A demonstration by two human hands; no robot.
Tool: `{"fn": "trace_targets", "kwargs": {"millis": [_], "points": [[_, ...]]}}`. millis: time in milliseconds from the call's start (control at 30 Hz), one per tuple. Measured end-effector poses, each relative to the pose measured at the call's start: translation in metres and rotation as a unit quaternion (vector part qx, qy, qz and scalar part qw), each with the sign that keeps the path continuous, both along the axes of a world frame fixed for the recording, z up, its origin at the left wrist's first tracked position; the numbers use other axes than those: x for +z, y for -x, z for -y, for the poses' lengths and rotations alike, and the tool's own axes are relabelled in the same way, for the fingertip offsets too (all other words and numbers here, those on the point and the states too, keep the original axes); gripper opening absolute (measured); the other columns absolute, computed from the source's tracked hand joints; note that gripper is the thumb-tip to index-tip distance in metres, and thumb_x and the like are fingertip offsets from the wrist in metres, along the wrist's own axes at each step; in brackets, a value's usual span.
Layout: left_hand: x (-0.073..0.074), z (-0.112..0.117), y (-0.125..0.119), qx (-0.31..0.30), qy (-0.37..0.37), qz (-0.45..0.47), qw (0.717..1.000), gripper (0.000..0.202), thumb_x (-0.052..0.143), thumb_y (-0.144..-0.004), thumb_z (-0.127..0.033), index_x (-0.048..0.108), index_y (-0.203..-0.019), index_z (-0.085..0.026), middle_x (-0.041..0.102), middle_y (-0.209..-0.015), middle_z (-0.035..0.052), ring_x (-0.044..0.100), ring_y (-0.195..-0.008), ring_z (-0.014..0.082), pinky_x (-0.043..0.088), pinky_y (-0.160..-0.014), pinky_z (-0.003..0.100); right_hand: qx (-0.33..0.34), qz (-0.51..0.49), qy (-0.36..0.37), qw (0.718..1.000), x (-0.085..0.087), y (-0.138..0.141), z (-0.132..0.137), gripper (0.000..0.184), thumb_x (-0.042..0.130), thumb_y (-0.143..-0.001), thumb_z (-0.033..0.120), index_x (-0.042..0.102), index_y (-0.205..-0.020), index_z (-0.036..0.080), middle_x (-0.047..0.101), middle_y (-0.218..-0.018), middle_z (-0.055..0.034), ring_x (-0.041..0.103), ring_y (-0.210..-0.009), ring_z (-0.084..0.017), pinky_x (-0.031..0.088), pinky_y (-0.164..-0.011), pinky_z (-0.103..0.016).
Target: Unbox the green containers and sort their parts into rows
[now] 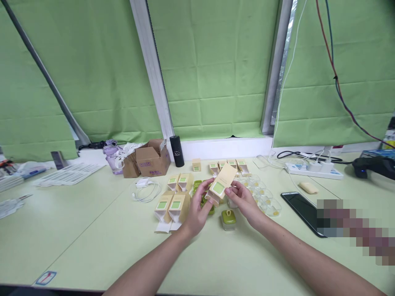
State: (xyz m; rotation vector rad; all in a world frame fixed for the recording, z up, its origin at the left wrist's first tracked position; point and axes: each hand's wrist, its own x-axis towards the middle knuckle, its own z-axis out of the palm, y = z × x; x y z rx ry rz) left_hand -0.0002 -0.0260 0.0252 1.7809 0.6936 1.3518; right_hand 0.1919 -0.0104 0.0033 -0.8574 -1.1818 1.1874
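Note:
Between both hands I hold a small tan carton (pixel 224 179) with a green square on its front, tilted above the table. My left hand (pixel 200 206) grips its lower left end, where a flap hangs loose. On the carton's right edge are the fingers of my right hand (pixel 245 202). Just below stands a small clear jar with a green lid (pixel 228 220) and a loop on top. Behind my left hand, green lids (pixel 197 186) are partly hidden. Several clear containers (pixel 262 193) with yellowish spots lie beyond my right hand. To the left lie several similar cartons (pixel 176 203) with open flaps.
More cartons (pixel 242 166) stand at the back. A brown cardboard box (pixel 152 158), a black cylinder (pixel 177 151) and a white charger cable (pixel 147 191) are on the left. On the right lie a phone (pixel 300 209) and a power strip (pixel 314 169); a pixelated area covers the phone's end.

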Motion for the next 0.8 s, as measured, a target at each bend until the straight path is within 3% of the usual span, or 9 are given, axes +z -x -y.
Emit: {"fn": "trace_targets", "kwargs": {"millis": [167, 400, 633, 800], "points": [[-0.004, -0.002, -0.007, 0.115, -0.013, -0.050, 0.992, 0.044, 0.073, -0.094, -0.036, 0.059, -0.134, -0.026, 0.068, -0.137, 0.0115, 0.064, -0.125, 0.0275, 0.051, -0.105, 0.043, 0.006, -0.018, 0.007, 1.000, 0.004, 0.001, 0.002, 0.068, 0.090, -0.071, 0.068, 0.067, -0.116, 0.023, 0.079, -0.090, -0.0044, 0.073, -0.089, -0.024, 0.051, -0.079, -0.033], [-0.008, -0.003, -0.006, 0.132, -0.042, -0.081, 0.987, 0.052, 0.067, -0.090, -0.015, 0.059, -0.140, -0.028, 0.066, -0.141, 0.0092, 0.062, -0.126, 0.0269, 0.047, -0.111, 0.046, 0.013, -0.029, 0.038, 0.999, 0.017, -0.002, 0.009, 0.066, 0.090, -0.068, 0.071, 0.069, -0.108, 0.022, 0.081, -0.097, -0.0083, 0.074, -0.091, -0.026, 0.053, -0.079, -0.035], [-0.010, -0.005, -0.003, 0.170, -0.063, -0.084, 0.980, 0.041, 0.072, -0.092, -0.022, 0.065, -0.133, -0.028, 0.071, -0.128, 0.0081, 0.066, -0.118, 0.0272, 0.050, -0.105, 0.044, 0.027, -0.020, 0.025, 0.999, 0.019, 0.002, 0.012, 0.063, 0.089, -0.070, 0.072, 0.068, -0.106, 0.024, 0.082, -0.095, -0.0088, 0.077, -0.097, -0.030, 0.056, -0.086, -0.039], [-0.011, -0.001, -0.003, 0.166, -0.112, -0.114, 0.973, 0.043, 0.059, -0.101, -0.023, 0.059, -0.144, -0.028, 0.068, -0.140, 0.0102, 0.062, -0.129, 0.0290, 0.047, -0.111, 0.047, 0.015, -0.022, 0.034, 0.999, 0.020, 0.001, 0.012, 0.065, 0.089, -0.068, 0.072, 0.069, -0.106, 0.023, 0.082, -0.095, -0.0087, 0.077, -0.095, -0.029, 0.056, -0.084, -0.038]]}}
